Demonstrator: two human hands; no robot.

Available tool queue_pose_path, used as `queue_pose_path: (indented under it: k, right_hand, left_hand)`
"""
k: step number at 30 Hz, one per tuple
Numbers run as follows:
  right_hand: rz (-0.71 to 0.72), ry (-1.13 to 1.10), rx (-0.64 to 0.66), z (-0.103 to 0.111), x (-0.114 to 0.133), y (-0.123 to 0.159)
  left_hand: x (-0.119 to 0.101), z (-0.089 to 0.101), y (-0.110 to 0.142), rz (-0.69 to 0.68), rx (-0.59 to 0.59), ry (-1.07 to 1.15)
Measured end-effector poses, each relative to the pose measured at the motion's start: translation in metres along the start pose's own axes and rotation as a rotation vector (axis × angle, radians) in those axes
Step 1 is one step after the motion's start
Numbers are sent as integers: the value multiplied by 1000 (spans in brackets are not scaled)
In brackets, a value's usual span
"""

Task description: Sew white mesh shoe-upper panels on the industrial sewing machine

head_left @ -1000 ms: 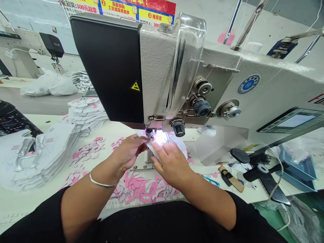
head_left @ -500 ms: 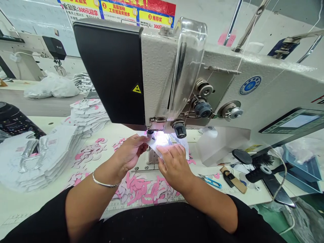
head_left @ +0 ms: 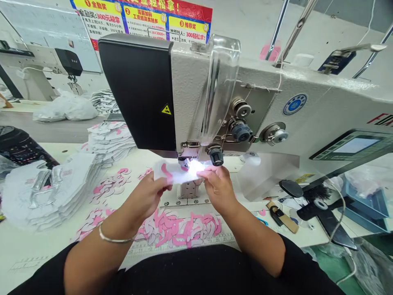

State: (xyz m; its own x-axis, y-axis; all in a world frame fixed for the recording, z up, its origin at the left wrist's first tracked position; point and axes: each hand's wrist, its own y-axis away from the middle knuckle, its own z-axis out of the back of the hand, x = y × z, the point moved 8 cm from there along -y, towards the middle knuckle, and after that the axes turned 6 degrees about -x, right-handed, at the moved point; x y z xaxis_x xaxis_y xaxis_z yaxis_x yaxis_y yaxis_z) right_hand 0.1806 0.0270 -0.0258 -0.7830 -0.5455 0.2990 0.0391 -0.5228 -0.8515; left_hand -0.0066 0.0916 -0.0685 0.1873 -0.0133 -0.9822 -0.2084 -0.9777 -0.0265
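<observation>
Left hand [head_left: 146, 196] and right hand [head_left: 218, 185] pinch a white fabric piece [head_left: 170, 172] against the sewing machine's presser foot [head_left: 184, 163].

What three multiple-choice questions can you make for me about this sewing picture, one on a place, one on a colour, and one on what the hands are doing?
1. Where is the white fabric piece?
A. In a plastic bag
B. By the presser foot of the sewing machine
C. On the floor

2. What colour are the cut shapes below the hands?
A. Pink and white
B. Green and blue
C. Black and yellow

3. What are the left hand and right hand doing?
A. Cutting with scissors
B. Resting in a lap
C. Both holding the fabric

Answers:
1. B, it sits right at the foot.
2. A, both colours lie heaped together.
3. C, both hands grip its edges.
</observation>
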Motion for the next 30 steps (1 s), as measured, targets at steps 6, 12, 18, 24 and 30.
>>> queue_pose_path:
  k: [6, 12, 18, 24, 30]
  right_hand:
    - [16, -311, 84, 6, -2, -4]
    - [-2, -527, 160, 14, -6, 0]
    - [-140, -633, 157, 14, -26, 16]
    - [-454, -685, 39, 7, -66, 46]
    - [-902, -682, -155, 4, -122, 94]
  left_hand:
    - [-9, -16, 84, 55, 926, -583]
    - [-49, 47, 38, -103, 152, -370]
    - [3, 14, 20, 186, 140, -315]
    - [11, 10, 25, 216, 206, -282]
    - [-33, 112, 9, -33, -425, -738]
